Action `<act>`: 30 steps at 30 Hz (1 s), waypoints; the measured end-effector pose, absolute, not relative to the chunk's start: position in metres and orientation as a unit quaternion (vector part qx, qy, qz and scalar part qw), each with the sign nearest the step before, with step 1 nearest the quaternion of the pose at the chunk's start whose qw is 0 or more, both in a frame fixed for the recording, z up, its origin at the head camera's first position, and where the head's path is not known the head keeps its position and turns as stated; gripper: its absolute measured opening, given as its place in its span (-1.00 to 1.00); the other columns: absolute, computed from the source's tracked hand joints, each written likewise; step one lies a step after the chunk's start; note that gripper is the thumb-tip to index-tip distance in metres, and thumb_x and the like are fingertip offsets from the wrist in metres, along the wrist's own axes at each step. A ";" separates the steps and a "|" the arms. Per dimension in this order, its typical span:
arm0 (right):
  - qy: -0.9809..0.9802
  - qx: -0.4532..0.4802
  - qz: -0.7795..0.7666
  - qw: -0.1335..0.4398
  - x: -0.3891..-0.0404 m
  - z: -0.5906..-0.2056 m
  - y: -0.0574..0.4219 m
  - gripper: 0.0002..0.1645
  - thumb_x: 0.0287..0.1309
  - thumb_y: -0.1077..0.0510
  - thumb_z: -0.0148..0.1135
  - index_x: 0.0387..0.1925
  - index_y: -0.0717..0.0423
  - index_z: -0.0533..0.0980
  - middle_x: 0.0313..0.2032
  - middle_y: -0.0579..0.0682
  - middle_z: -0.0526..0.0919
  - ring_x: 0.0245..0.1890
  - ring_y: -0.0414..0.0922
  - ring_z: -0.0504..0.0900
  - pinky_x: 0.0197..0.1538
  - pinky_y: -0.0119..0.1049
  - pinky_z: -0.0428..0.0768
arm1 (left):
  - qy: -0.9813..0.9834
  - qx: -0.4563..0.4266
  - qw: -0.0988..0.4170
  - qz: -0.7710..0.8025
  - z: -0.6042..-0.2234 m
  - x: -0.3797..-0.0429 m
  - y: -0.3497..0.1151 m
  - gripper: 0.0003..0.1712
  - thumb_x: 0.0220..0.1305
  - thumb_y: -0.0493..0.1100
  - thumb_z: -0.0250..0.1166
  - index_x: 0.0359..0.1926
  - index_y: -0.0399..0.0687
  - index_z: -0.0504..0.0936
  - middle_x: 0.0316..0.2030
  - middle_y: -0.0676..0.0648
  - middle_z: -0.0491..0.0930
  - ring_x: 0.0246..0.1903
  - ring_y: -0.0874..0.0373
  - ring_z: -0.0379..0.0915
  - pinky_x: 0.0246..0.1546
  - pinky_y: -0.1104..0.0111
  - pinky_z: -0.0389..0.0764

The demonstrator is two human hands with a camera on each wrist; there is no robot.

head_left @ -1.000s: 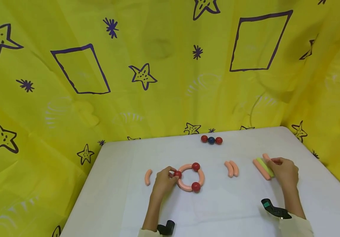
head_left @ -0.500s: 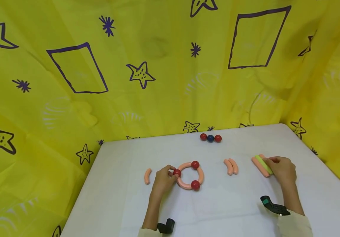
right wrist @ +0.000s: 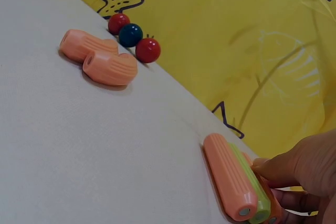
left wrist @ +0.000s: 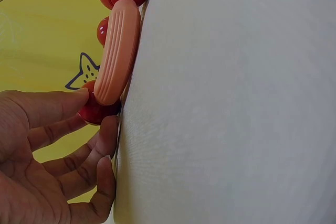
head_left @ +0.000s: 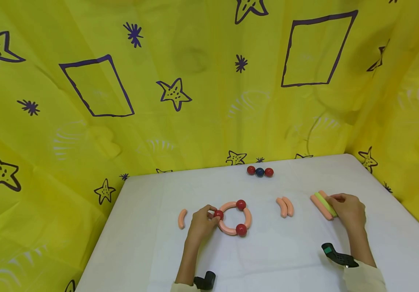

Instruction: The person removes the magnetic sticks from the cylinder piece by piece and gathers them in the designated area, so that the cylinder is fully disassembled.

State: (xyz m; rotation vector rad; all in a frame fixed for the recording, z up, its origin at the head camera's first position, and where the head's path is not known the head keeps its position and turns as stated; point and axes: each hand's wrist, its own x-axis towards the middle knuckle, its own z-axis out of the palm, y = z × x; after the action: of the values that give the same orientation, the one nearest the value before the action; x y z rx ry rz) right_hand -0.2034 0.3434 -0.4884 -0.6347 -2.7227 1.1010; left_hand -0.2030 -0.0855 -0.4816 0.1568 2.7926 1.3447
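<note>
My left hand (head_left: 202, 222) pinches a red ball (head_left: 218, 215) between thumb and fingers. That ball joins a ring of curved orange sticks (head_left: 248, 219) and two more red balls (head_left: 241, 230). In the left wrist view, the thumb presses the held ball (left wrist: 95, 109) beside the end of a ribbed curved stick (left wrist: 118, 51). My right hand (head_left: 349, 210) pinches a straight orange stick (head_left: 322, 193), mostly hidden by the fingers. It lies alongside a green stick (head_left: 322, 201), with another straight orange stick (right wrist: 228, 177) on the green one's other side. Small metallic discs show in the stick ends.
Two curved orange sticks (head_left: 284, 207) lie side by side between the hands. A single curved stick (head_left: 182, 219) lies left of the left hand. Two red balls and a blue ball (head_left: 260, 172) sit in a row near the back edge. A yellow patterned curtain (head_left: 209, 129) hangs behind the white table (head_left: 268, 259).
The right hand has drawn its orange stick back toward the person, closer alongside the green stick. The left hand keeps its pinch on the red ball. The head view has shifted slightly.
</note>
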 end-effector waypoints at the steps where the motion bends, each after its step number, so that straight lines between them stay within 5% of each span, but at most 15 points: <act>1: -0.903 -0.211 0.367 0.070 -0.203 -0.489 0.344 -0.40 0.35 -0.05 0.07 0.02 0.47 0.51 -0.03 0.45 0.58 -0.09 0.30 0.52 -0.26 -0.04 0.42 | 0.900 0.051 0.018 0.433 -0.482 -0.203 -0.086 -0.69 0.16 -0.27 0.35 -0.04 -0.22 0.61 -0.39 -0.12 0.61 -0.49 0.17 0.39 -0.52 0.42 0.39; 8: -0.887 -0.217 0.384 0.138 -0.207 -0.489 0.341 -0.46 0.37 -0.03 0.06 -0.02 0.43 0.53 -0.14 0.41 0.61 -0.25 0.11 0.54 -0.43 -0.37 0.38 | 0.899 0.051 0.017 0.434 -0.482 -0.203 -0.086 -0.69 0.17 -0.27 0.35 -0.04 -0.21 0.61 -0.40 -0.11 0.61 -0.49 0.17 0.39 -0.51 0.42 0.39; 14: -0.873 -0.148 0.388 0.254 -0.210 -0.474 0.326 -0.60 0.36 0.05 0.12 -0.13 0.36 0.59 -0.24 0.30 0.66 -0.41 -0.45 0.37 -0.45 -0.65 0.33 | 0.901 0.047 0.018 0.430 -0.483 -0.204 -0.086 -0.68 0.17 -0.26 0.36 -0.03 -0.19 0.61 -0.40 -0.10 0.61 -0.47 0.17 0.40 -0.50 0.41 0.40; 18: -0.869 -0.078 0.397 0.284 -0.211 -0.461 0.306 -0.67 0.33 0.08 0.17 -0.19 0.32 0.62 -0.32 0.22 0.68 -0.44 -0.60 0.31 -0.40 -0.67 0.34 | 0.902 0.047 0.015 0.428 -0.483 -0.204 -0.086 -0.68 0.16 -0.26 0.36 -0.04 -0.20 0.61 -0.40 -0.10 0.61 -0.48 0.17 0.41 -0.50 0.41 0.40; 24: -0.880 0.061 0.392 0.262 -0.218 -0.453 0.264 -0.79 0.29 0.14 0.23 -0.20 0.23 0.63 -0.36 0.11 0.71 -0.36 -0.55 0.42 -0.36 -0.58 0.41 | 0.903 0.049 0.014 0.427 -0.482 -0.204 -0.085 -0.68 0.16 -0.26 0.36 -0.04 -0.22 0.61 -0.41 -0.09 0.61 -0.50 0.18 0.39 -0.53 0.44 0.39; 30: -0.891 0.189 0.392 0.130 -0.220 -0.458 0.218 -0.79 0.27 0.09 0.27 -0.16 0.13 0.63 -0.29 -0.05 0.70 -0.41 -0.35 0.48 -0.38 -0.45 0.50 | 0.910 0.046 0.006 0.412 -0.481 -0.203 -0.083 -0.64 0.15 -0.24 0.36 -0.01 -0.22 0.60 -0.34 -0.16 0.60 -0.38 0.08 0.45 -0.43 0.33 0.46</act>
State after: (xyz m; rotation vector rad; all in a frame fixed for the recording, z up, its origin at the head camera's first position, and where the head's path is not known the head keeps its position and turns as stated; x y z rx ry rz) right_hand -0.2197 0.2178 -0.4580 0.5487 -2.5898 1.1387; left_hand -0.2033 -0.0830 -0.4807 0.1428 2.8474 1.2892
